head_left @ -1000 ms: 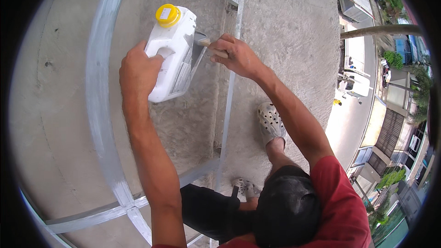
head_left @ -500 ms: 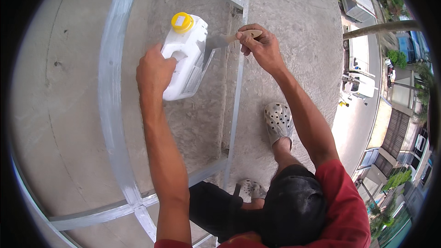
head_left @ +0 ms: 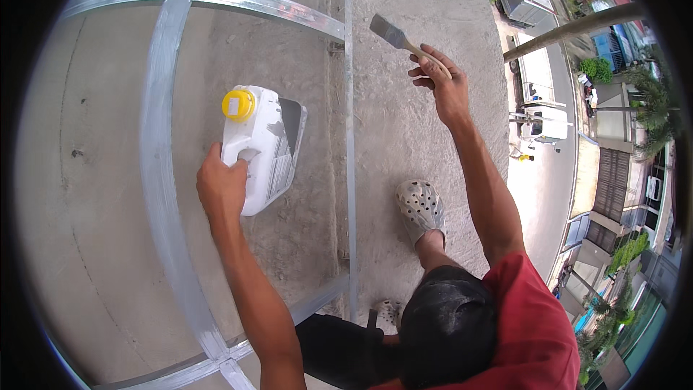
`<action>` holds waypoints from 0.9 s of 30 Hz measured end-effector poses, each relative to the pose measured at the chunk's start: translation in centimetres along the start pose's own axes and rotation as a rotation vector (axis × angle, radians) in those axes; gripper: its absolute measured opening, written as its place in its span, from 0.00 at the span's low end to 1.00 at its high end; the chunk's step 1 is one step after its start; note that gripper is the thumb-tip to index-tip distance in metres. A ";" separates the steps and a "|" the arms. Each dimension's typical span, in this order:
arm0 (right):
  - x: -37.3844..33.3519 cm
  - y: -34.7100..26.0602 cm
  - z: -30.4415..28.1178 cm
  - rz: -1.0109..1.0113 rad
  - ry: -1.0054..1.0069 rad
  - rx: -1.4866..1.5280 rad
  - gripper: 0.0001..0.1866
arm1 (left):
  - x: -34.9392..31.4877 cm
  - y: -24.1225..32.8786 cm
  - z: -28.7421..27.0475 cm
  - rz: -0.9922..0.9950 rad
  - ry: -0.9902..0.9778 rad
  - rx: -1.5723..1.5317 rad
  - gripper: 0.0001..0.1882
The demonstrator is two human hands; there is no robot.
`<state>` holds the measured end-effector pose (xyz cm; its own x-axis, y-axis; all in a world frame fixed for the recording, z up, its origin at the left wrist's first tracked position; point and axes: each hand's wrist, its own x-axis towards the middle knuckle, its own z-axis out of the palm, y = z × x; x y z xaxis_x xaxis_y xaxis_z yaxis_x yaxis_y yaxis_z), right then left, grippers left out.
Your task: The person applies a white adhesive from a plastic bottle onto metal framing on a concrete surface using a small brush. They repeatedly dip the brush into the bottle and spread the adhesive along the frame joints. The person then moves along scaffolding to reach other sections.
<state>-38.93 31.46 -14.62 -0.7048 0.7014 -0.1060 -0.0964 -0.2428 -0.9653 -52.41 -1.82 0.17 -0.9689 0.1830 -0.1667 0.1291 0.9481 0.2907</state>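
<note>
Brush [head_left: 397, 37] has swung away from the white jug [head_left: 260, 173] since half a second ago; it was right up at the jug's gray side and now it's well apart. Jug sits lower in my view too, though some of that could be the camera shifting on me.

From my end of the feed, the left hand [head_left: 222, 184] is curled snugly round the jug's grip, thumb at the hole. Jug is just to the right of that palm, long axis running away from the body, yellow cap [head_left: 238, 105] at the far end. Its gray side [head_left: 292, 121] faces the right hand.

Right hand [head_left: 446, 85] has a light pinch on the brush handle, other fingers loosely spread. Bristles point forward and left of those fingertips. Relation I'd watch: from the right hand, the jug is left and closer to the body, with the thin metal rail [head_left: 351, 144] between. Left hand is way nearer the jug. Wide painted bar [head_left: 160, 115] runs left of the left hand.
</note>
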 end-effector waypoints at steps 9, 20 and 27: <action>7.5 4.8 2.3 -0.404 -0.235 -0.844 0.19 | -0.5 0.4 0.5 0.001 0.013 -0.185 0.15; -4.6 3.7 -3.3 0.127 -0.697 -0.387 0.13 | -0.3 -1.5 0.3 0.016 0.017 -0.241 0.15; 5.9 3.5 -0.1 -0.194 0.019 -0.385 0.14 | -0.5 -0.2 0.6 0.053 0.019 -0.197 0.14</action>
<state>-43.40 34.84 -18.62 -0.6859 0.7227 0.0851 0.0463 0.1600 -0.9860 -51.81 -1.92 -0.34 -0.9658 0.2250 -0.1290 0.1384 0.8677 0.4774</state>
